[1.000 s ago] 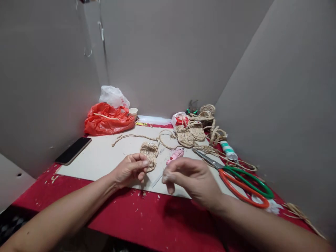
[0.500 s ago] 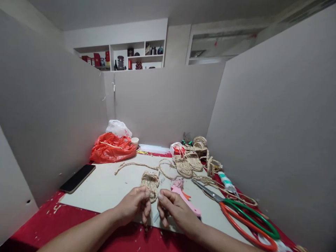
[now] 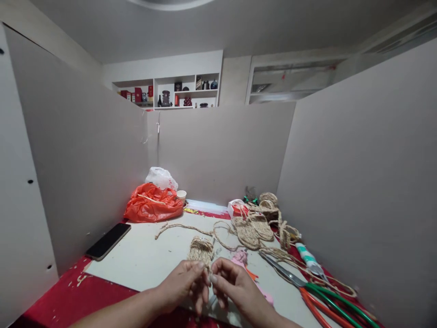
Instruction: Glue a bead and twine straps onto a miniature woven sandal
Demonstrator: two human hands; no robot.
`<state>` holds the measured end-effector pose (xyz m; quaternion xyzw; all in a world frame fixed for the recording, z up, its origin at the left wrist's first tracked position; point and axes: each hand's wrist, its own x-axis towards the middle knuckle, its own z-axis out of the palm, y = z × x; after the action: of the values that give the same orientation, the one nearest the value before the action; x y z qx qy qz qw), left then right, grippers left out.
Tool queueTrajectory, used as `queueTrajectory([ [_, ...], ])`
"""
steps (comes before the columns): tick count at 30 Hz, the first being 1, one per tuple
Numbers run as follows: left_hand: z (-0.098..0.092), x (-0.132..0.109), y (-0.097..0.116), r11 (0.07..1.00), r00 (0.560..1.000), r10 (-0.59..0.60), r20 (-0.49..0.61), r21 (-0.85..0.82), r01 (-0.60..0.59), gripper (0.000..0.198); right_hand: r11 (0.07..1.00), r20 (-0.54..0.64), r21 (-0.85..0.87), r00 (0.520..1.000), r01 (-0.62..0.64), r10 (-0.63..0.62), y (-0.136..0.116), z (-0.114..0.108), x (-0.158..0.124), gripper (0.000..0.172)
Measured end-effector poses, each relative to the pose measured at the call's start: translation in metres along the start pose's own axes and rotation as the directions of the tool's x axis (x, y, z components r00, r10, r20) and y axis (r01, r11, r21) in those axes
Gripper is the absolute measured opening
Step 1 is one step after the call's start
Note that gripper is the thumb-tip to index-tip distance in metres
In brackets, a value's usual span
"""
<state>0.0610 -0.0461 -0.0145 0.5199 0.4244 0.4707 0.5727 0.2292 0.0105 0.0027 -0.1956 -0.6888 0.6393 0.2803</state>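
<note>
A small braided straw-rope piece (image 3: 200,248) lies on the pale board in front of me, its near end hidden behind my fingers. My left hand (image 3: 187,283) is closed, with thumb and forefinger pinching that near end. Close beside it, my right hand (image 3: 235,284) is also closed, thumb against forefinger; whatever sits in that pinch is too small to make out. The fingertips of both hands nearly touch. Partly behind my right hand is a pink glue gun-like tool (image 3: 240,258) with an orange part.
Large scissors (image 3: 297,280) with green and orange handles lie at the right. Beyond are braided straw soles (image 3: 246,232), loose rope (image 3: 184,225) and a white-and-green tube (image 3: 309,257). A phone (image 3: 108,241) and red plastic bag (image 3: 153,205) are at left. Grey panels (image 3: 218,150) enclose the table.
My right hand has come closer to my left, and the fingertips now almost meet at the straw piece's near end. The view has tilted up, so the table things appear lower.
</note>
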Motion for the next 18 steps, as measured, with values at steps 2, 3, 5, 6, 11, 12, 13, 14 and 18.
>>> queueTrajectory([
  [2, 0.000, 0.000, -0.001, 1.000, 1.000, 0.004, -0.007, 0.010, -0.004, 0.052, 1.000, 0.020, -0.014, 1.000, 0.005, -0.005, -0.001, 0.000, 0.001, 0.035],
  [3, 0.000, 0.000, -0.001, 1.000, 1.000, -0.001, -0.007, 0.009, 0.001, 0.052, 1.000, 0.025, -0.025, 1.000, 0.005, -0.005, 0.000, 0.001, 0.001, 0.034],
  [5, -0.001, 0.000, -0.001, 1.000, 1.000, -0.012, -0.016, 0.007, 0.012, 0.050, 0.998, 0.021, -0.058, 1.000, 0.000, 0.001, 0.000, 0.001, 0.002, 0.031],
  [6, -0.001, 0.001, -0.002, 1.000, 1.000, -0.011, -0.029, 0.010, 0.011, 0.049, 0.997, 0.012, -0.078, 1.000, -0.001, 0.002, 0.001, 0.001, 0.002, 0.030],
  [11, -0.004, 0.007, -0.011, 1.000, 0.996, 0.027, -0.087, 0.013, -0.026, 0.051, 0.992, -0.043, -0.123, 0.999, 0.017, -0.022, 0.006, 0.002, 0.004, 0.025],
  [12, -0.004, 0.009, -0.013, 1.000, 0.995, 0.030, -0.097, 0.007, -0.030, 0.053, 0.993, -0.043, -0.119, 0.999, 0.021, -0.026, 0.007, 0.002, 0.004, 0.023],
  [13, -0.005, 0.011, -0.015, 1.000, 0.994, 0.031, -0.108, 0.004, -0.031, 0.055, 0.993, -0.037, -0.112, 0.999, 0.023, -0.027, 0.007, 0.002, 0.005, 0.022],
  [14, -0.005, 0.013, -0.016, 0.999, 0.992, 0.035, -0.119, 0.002, -0.035, 0.057, 0.994, -0.032, -0.106, 0.999, 0.026, -0.030, 0.008, 0.002, 0.005, 0.021],
  [18, -0.003, 0.015, -0.017, 0.998, 0.988, 0.061, -0.141, 0.019, -0.059, 0.059, 0.989, -0.040, -0.128, 0.996, 0.068, -0.074, 0.008, 0.001, 0.005, 0.017],
])
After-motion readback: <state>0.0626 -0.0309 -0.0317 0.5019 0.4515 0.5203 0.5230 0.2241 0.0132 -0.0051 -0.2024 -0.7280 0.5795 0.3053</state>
